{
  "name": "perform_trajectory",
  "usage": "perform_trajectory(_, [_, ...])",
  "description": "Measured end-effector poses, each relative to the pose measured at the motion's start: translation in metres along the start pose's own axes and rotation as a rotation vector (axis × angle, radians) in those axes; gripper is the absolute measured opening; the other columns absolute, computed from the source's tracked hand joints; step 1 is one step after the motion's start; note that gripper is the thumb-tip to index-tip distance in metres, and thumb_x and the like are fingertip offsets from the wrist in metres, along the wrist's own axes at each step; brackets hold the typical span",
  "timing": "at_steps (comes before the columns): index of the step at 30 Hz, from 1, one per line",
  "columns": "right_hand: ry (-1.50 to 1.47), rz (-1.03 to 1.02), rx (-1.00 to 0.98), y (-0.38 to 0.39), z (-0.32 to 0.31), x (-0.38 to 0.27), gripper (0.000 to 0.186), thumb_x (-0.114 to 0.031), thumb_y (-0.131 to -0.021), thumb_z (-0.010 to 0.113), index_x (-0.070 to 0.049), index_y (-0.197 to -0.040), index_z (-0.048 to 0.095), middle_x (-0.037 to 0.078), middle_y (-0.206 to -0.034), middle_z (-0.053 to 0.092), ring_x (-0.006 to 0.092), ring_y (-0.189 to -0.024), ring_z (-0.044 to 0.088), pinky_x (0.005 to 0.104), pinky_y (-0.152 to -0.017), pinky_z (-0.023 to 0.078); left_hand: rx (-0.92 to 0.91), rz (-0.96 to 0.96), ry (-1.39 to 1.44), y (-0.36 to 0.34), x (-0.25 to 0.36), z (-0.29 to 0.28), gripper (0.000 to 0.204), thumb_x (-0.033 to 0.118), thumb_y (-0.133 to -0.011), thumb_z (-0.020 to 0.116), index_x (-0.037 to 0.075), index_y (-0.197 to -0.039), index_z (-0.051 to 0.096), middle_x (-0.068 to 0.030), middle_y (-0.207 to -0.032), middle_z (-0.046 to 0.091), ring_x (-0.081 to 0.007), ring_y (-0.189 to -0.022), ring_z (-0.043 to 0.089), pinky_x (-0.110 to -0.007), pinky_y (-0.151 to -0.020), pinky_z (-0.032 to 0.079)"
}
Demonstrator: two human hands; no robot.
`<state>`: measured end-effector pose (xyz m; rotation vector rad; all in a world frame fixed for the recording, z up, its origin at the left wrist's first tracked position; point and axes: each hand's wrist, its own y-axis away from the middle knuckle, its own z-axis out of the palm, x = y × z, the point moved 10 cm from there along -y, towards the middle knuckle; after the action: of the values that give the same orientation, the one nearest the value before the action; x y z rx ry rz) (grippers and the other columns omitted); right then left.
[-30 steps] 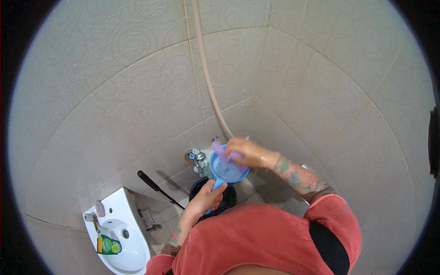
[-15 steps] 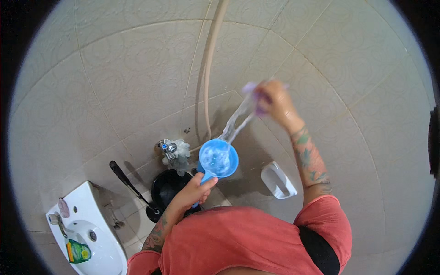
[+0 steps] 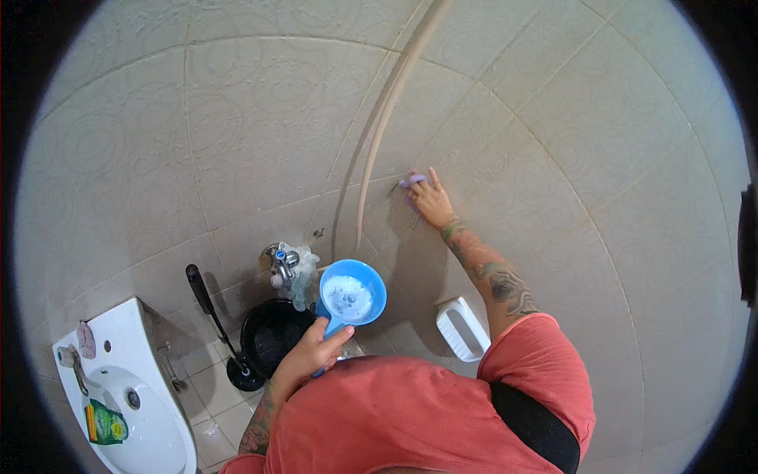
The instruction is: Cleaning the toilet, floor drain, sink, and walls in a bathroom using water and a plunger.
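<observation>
My left hand (image 3: pixel 309 352) is wrapped round the handle of a blue water dipper (image 3: pixel 378 299), held level in front of my body. Foamy water (image 3: pixel 347 299) with bubbles fills part of it. Farther off and to the right, my right hand (image 3: pixel 434 204) presses a soft purple cloth (image 3: pixel 412 182) against the tiled wall (image 3: pixel 505 189), near the corner grout line. One finger sticks out past the cloth. Some of the cloth is hidden under the fingers.
A beige hose (image 3: pixel 385 118) hangs down the wall. Left of the dipper are a tap (image 3: pixel 283 257), a black bucket (image 3: pixel 272 336) and a black-handled toilet brush (image 3: pixel 215 316). A white sink (image 3: pixel 170 407) holds a green packet (image 3: pixel 106 424). A white plastic holder (image 3: pixel 461 328) sits right.
My right hand has swung left and down from the air above the dipper onto the wall with the purple cloth. Soapy water no longer streams between cloth and dipper.
</observation>
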<state>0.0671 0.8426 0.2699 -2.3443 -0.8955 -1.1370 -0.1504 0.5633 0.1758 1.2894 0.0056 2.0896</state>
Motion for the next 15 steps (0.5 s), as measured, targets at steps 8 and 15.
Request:
perform_trajectory(8, [0.284, 0.484, 0.475, -0.019, -0.164, 0.215, 0.033, -0.016, -0.087, 0.051, -0.009, -0.117, 0.063, 0.007, -0.130, 0.053, 0.0266, -0.136, 0.038, 0.0490, -0.119, 0.016, 0.163, 0.068, -0.008, 0.006, -0.001, -0.023, 0.030, 0.030, -0.093, 0.065, 0.007, -0.095, 0.046, 0.0020, -0.064, 0.047, -0.0072, -0.049, 0.042, -0.026, -0.043, 0.033])
perform_trajectory(15, [0.360, 0.176, 0.385, -0.053, -0.195, 0.292, 0.020, -0.013, -0.082, 0.055, -0.009, -0.099, 0.066, 0.004, -0.110, 0.059, 0.0218, -0.110, 0.055, 0.0431, -0.110, 0.034, 0.209, 0.063, -0.024, 0.004, 0.003, -0.024, 0.032, 0.032, -0.092, 0.064, 0.006, -0.103, 0.048, 0.0018, -0.064, 0.047, -0.0079, -0.050, 0.043, -0.026, -0.044, 0.034])
